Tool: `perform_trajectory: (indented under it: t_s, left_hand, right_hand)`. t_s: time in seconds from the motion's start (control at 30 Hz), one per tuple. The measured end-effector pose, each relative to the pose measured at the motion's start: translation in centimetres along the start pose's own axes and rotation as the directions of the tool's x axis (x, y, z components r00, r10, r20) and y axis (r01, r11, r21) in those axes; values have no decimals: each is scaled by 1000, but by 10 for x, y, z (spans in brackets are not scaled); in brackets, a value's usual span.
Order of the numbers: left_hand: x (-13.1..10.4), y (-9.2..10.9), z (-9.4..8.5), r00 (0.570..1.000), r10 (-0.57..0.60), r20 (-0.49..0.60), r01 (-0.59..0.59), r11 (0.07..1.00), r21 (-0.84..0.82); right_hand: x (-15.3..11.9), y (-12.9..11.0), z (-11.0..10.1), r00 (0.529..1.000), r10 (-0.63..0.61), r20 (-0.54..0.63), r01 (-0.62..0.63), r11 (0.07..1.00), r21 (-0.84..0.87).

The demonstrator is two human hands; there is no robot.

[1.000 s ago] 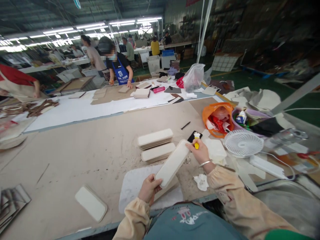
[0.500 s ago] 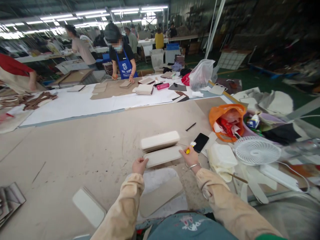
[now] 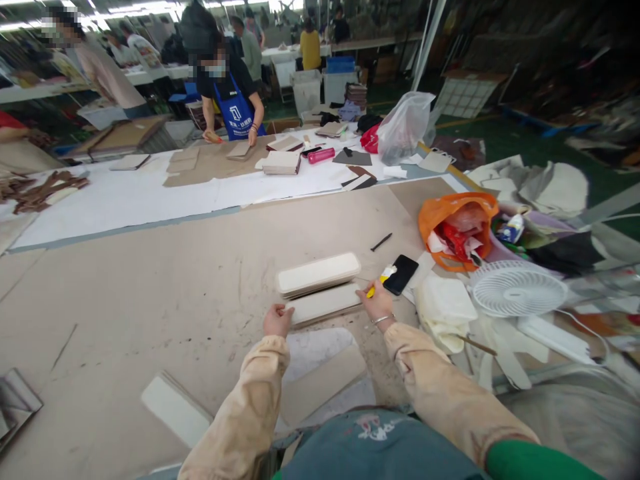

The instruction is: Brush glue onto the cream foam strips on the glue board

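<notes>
A pale, long panel with rounded corners (image 3: 325,303) lies in front of me, seemingly on top of a low pile of like pieces. My left hand (image 3: 277,320) pinches its left end between thumb and fingers. At the right end, my right hand (image 3: 378,303) has its fingertips on the panel's edge and also grips a yellow-handled tool with a whitish end (image 3: 382,280), perhaps a brush. Just behind is a stack of similar cream panels (image 3: 319,273). Nearer my body, a beige panel (image 3: 325,385) rests on a whitish sheet (image 3: 320,343).
To the right are a black phone (image 3: 401,274), a dark pen-like stick (image 3: 381,242), an orange bag (image 3: 457,230), a white fan (image 3: 519,289) and a yellowish container (image 3: 445,310). More panels (image 3: 175,408) lie front left. Across the table a co-worker (image 3: 233,100) handles pieces.
The panel between my hands has come down and closer to the stack behind it. The tool in my right hand has turned, showing more of its handle. The view has shifted slightly.
</notes>
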State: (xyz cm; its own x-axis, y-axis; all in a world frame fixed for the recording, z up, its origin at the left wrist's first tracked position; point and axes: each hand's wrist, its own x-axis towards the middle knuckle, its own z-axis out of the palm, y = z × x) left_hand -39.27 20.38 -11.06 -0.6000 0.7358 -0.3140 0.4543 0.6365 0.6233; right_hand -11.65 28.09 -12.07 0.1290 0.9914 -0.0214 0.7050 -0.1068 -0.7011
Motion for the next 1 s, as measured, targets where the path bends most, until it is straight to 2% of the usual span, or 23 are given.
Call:
perform_trajectory:
  t_s: [0.17,0.27,0.33,0.37,0.43,0.5,0.6,0.7,0.77,0.87,1.0]
  left_hand:
    - [-1,-8,0,997,57,-49,-54,997,50]
    - [-25,-21,-4,974,217,-59,-213,975,65]
    - [-50,-36,-4,875,484,-25,-476,868,140]
    - [-64,-45,-2,824,566,37,-562,807,179]
    - [-89,-66,6,746,626,226,-666,705,243]
    - [-109,-83,18,697,595,399,-713,632,303]
    - [-130,-93,35,715,454,532,-688,592,419]
    - [-140,-86,43,726,311,614,-659,572,489]
    - [-142,-79,44,719,250,649,-654,561,508]
    - [-144,-73,43,707,226,671,-663,541,517]
    - [-149,-72,44,729,213,651,-646,528,551]
  right_hand:
    - [-13,16,-20,988,-147,-54,144,988,-60]
    - [-32,31,-52,973,-229,-31,229,973,2]
    - [-49,43,-82,967,-253,33,249,964,96]
    - [-58,49,-99,966,-253,56,243,959,143]
    - [-76,61,-134,972,-226,67,207,954,218]
    - [-91,73,-167,988,-150,30,135,951,276]
    - [-107,94,-206,999,11,-43,4,937,348]
    - [-115,114,-228,992,117,-57,-88,925,371]
    - [-117,125,-232,988,152,-29,-132,925,356]
    - [-115,137,-228,985,173,25,-172,941,290]
    - [-105,148,-216,992,105,68,-116,976,186]
